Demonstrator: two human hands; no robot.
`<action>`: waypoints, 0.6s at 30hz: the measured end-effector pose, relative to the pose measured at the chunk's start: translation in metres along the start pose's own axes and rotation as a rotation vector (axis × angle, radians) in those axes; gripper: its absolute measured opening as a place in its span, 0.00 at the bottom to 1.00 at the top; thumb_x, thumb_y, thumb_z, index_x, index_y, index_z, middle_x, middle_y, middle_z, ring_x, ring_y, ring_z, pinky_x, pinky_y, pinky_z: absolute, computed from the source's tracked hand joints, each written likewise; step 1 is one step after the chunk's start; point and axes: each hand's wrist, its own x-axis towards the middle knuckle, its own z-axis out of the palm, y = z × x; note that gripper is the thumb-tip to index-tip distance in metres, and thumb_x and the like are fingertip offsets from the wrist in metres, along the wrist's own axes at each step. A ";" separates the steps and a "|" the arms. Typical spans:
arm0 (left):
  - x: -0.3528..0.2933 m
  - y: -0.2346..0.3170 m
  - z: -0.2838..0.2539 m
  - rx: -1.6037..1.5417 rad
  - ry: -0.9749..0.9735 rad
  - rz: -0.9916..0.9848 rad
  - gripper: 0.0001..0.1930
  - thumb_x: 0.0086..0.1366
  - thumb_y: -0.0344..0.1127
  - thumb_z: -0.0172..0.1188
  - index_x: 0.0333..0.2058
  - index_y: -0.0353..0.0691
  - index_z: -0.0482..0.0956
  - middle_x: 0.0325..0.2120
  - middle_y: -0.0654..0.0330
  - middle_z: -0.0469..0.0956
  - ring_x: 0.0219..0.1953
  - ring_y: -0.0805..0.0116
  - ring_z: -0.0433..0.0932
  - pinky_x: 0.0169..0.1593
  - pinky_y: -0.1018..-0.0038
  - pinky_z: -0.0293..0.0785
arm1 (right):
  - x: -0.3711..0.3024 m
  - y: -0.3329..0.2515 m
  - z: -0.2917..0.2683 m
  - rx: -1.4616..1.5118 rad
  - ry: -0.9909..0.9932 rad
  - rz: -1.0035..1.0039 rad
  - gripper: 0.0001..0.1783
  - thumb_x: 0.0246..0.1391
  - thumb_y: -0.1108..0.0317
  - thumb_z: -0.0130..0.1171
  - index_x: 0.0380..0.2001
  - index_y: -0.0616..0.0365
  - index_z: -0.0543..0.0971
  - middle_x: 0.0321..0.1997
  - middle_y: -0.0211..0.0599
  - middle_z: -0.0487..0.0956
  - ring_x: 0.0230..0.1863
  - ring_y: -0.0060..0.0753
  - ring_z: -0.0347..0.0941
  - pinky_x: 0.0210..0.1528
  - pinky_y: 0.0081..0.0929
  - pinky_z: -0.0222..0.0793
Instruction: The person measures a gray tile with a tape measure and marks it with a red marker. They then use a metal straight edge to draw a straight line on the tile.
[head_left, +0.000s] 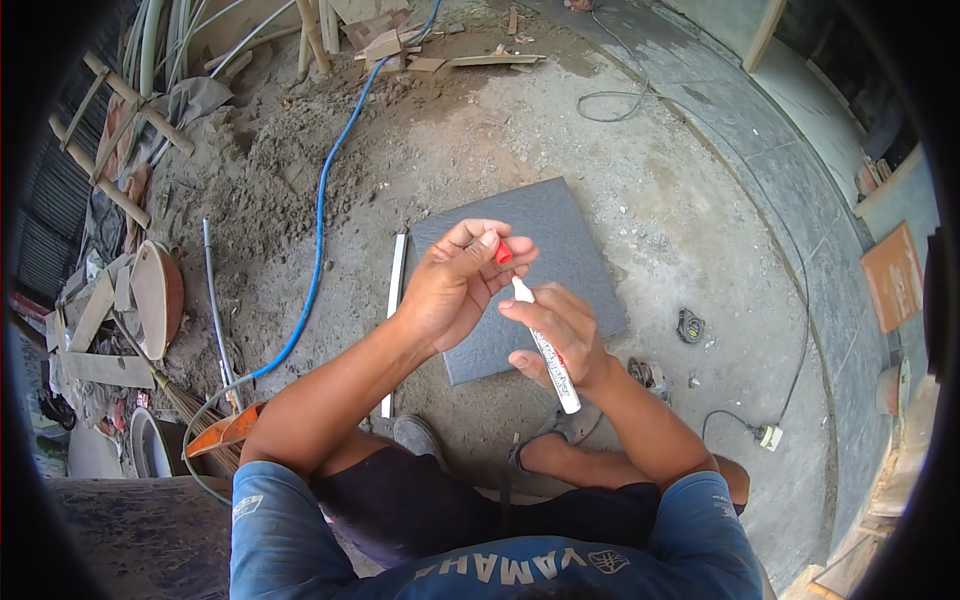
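Observation:
Between the thumb and fingers of my left hand (452, 275) is a small red marker cap (504, 252). My right hand (565, 335) grips a white marker (552, 365), its bare tip pointing up toward the cap, a small gap apart from it. Both hands are above a dark grey square tile (560, 225) that lies on the ground. A white straight strip (393, 330) lies along the tile's left side.
A blue hose (322, 200) curves across the sandy ground at the left. A dark coiled object (690, 326) lies right of the tile. A cable with a white plug (768, 437) runs along the right. Wood scraps (400, 50) lie at the back, beside a leaning wooden ladder (120, 100).

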 end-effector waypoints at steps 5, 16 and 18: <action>-0.001 -0.005 0.002 0.013 -0.091 -0.046 0.09 0.71 0.35 0.52 0.46 0.40 0.74 0.43 0.54 0.80 0.50 0.61 0.78 0.57 0.64 0.72 | 0.001 -0.003 -0.004 -0.028 -0.020 0.041 0.20 0.53 0.59 0.63 0.45 0.60 0.78 0.29 0.38 0.73 0.27 0.38 0.71 0.28 0.32 0.69; -0.014 -0.012 0.018 -0.001 -0.279 0.046 0.09 0.69 0.36 0.54 0.47 0.48 0.73 0.43 0.59 0.81 0.54 0.62 0.76 0.63 0.58 0.66 | 0.001 -0.035 0.029 0.504 0.428 0.263 0.18 0.67 0.59 0.43 0.44 0.62 0.75 0.32 0.38 0.75 0.25 0.24 0.71 0.28 0.22 0.69; -0.016 -0.009 0.026 -0.015 -0.329 0.081 0.09 0.70 0.34 0.53 0.47 0.47 0.73 0.43 0.58 0.81 0.53 0.61 0.77 0.61 0.60 0.68 | 0.008 -0.051 0.032 0.788 0.513 0.335 0.19 0.68 0.58 0.41 0.47 0.61 0.74 0.33 0.39 0.75 0.24 0.23 0.71 0.29 0.20 0.69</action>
